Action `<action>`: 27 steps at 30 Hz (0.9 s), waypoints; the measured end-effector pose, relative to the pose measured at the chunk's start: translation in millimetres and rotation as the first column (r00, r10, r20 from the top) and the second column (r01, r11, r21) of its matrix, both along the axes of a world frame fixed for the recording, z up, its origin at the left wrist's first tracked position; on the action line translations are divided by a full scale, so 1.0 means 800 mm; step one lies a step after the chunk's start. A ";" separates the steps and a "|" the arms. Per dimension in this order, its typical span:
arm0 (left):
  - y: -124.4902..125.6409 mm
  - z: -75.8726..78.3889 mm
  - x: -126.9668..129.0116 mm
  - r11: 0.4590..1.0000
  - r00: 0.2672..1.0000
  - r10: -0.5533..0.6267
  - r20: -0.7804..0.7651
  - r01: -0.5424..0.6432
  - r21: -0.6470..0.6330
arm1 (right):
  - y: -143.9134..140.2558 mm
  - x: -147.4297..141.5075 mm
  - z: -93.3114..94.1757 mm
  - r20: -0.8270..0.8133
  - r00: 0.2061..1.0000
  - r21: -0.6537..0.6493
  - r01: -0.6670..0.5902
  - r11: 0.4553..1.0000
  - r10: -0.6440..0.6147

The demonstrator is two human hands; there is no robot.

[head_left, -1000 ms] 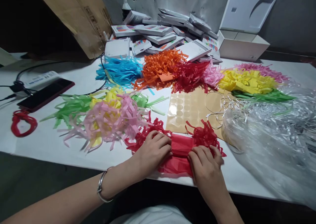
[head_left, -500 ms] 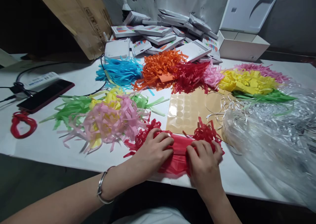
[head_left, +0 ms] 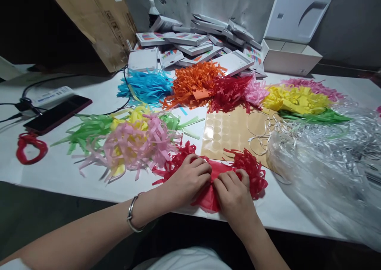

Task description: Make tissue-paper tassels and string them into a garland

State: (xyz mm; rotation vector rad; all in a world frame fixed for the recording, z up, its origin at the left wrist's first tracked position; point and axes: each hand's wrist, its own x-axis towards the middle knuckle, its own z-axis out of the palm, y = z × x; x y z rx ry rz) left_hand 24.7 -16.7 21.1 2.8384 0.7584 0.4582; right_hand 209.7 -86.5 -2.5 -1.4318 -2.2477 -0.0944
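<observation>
A red fringed tissue paper piece lies at the near edge of the white table. My left hand presses and pinches its middle from the left. Close beside it, my right hand pinches the same middle from the right, fingertips almost touching the left hand's. The paper is bunched between the hands, with fringes fanning out on both sides. A metal bracelet sits on my left wrist.
A pink, yellow and green fringe bundle lies left of my hands. Blue, orange, red and yellow fringe piles lie farther back. A tan sticker sheet, clear plastic, a phone, small boxes.
My two hands have moved closer together, gathering the red paper's middle into a tighter bunch, and its fringed ends have drawn inward.
</observation>
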 end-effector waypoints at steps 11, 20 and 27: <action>-0.011 0.012 0.013 0.971 0.977 0.200 -0.069 -0.207 -0.117 | -0.006 0.030 -0.002 0.015 0.993 -0.048 0.117 0.992 -0.117; -0.012 0.012 0.021 0.976 0.977 0.066 -0.201 -0.021 0.216 | 0.009 0.026 0.003 0.054 0.984 -0.128 0.175 0.976 -0.170; 0.009 0.011 0.037 0.960 0.962 -0.096 -0.257 0.158 0.233 | -0.002 0.020 0.004 -0.017 0.998 -0.040 0.058 0.998 -0.059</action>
